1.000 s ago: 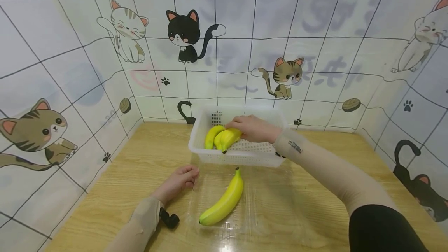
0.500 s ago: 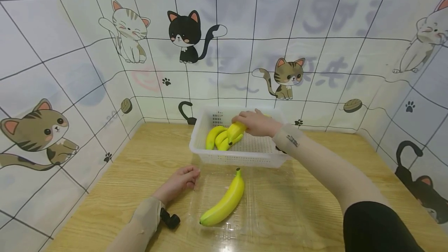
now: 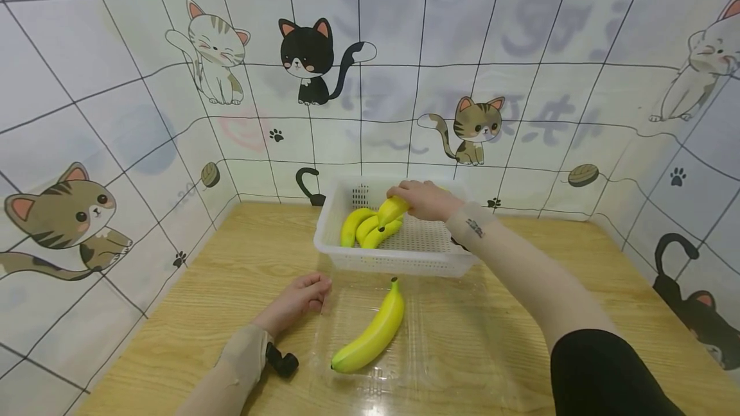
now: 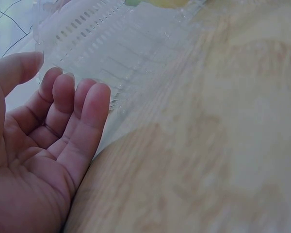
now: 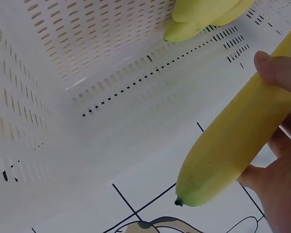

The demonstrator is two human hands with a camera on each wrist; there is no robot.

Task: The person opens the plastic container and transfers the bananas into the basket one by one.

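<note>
My right hand (image 3: 428, 199) grips a yellow banana (image 5: 233, 141), with thumb and fingers around its middle in the right wrist view. The banana is raised over the white perforated plastic basket (image 3: 399, 264). Several more bananas (image 3: 357, 226) lie in the basket's left part. Closer to me, one large banana (image 3: 376, 332) rests in a clear plastic container (image 3: 347, 303), stem pointing away. At that container's left edge, my left hand (image 3: 295, 303) lies on the table, palm turned up in the left wrist view, its fingers (image 4: 94, 104) loosely bent and holding nothing.
All this stands on a wood-grain table (image 3: 231, 262). A sheet with printed cats and grid lines (image 3: 393, 82) rises close behind the basket and along both sides. A black wrist camera (image 3: 282, 361) sits on the left forearm.
My right hand has lifted a banana off the pile and moved slightly right and up with it, uncovering other bananas below. The left hand stays by the clear container.
</note>
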